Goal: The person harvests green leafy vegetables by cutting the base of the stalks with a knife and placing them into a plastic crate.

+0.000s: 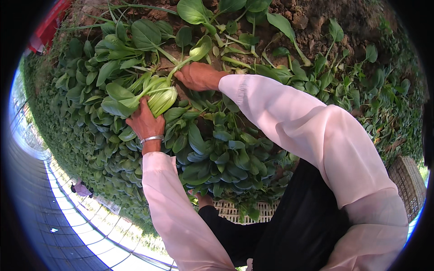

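Note:
My left hand [147,120], with a metal bangle at the wrist, holds a head of bok choy [163,100] on its side. The pale green stalks point right, and the dark leaves lie to the left over the bed. Close by on the upper right, my right hand [198,76] pinches a single leaf stalk [179,66], which bends away from the head; whether it is still joined at the base is hidden. Its yellowish-green leaf blade [201,49] sticks up above the fingers. Bok choy plants [217,155] grow thickly below both hands.
Loose leaves [237,44] lie on brown soil [301,17] above. A slatted plastic crate [268,210] holding greens stands by my legs, and another crate [407,186] is at far right. A red object [51,25] is at upper left. Another person [81,188] is far off.

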The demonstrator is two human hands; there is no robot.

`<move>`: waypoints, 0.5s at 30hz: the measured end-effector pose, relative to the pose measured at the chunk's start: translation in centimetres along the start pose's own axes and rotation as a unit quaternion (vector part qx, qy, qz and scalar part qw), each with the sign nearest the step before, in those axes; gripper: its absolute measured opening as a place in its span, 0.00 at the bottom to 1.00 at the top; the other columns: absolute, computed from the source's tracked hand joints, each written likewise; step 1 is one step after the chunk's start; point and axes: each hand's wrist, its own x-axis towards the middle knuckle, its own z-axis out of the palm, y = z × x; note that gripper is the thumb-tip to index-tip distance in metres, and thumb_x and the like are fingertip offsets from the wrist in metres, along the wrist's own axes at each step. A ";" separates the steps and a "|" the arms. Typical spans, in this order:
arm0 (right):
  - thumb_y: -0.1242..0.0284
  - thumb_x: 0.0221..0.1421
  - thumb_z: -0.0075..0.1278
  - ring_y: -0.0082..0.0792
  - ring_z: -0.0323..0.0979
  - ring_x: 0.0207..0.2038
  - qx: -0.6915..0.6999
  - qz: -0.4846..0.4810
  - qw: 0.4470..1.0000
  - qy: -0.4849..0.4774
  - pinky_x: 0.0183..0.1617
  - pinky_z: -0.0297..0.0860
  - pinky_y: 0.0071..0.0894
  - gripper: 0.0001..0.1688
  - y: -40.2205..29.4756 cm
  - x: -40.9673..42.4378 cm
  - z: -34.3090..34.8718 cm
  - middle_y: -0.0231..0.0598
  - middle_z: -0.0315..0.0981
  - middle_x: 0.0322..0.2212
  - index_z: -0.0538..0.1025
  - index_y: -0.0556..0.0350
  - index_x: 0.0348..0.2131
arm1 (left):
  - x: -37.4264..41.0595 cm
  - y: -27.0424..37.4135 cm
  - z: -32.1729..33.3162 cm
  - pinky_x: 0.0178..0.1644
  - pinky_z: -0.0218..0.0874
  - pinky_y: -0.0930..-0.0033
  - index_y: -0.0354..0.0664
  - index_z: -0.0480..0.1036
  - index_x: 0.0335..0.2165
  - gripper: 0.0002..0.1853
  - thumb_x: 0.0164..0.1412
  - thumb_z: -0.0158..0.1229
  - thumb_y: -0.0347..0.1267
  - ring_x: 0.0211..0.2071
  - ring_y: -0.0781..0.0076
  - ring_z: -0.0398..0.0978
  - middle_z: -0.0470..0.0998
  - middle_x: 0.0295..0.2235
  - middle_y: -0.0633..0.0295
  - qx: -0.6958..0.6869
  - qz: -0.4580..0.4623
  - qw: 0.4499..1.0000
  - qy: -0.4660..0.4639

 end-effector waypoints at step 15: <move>0.55 0.62 0.50 0.17 0.53 0.21 0.412 0.014 0.910 0.037 0.23 0.51 0.25 0.22 -5.1 -13.6 -5.4 0.22 0.53 0.18 0.67 0.54 0.27 | -12.5 -0.8 -12.0 0.52 0.65 0.64 0.34 0.66 0.54 0.34 0.47 0.67 0.19 0.44 0.65 0.73 0.73 0.47 0.56 -0.624 -0.219 0.729 0.179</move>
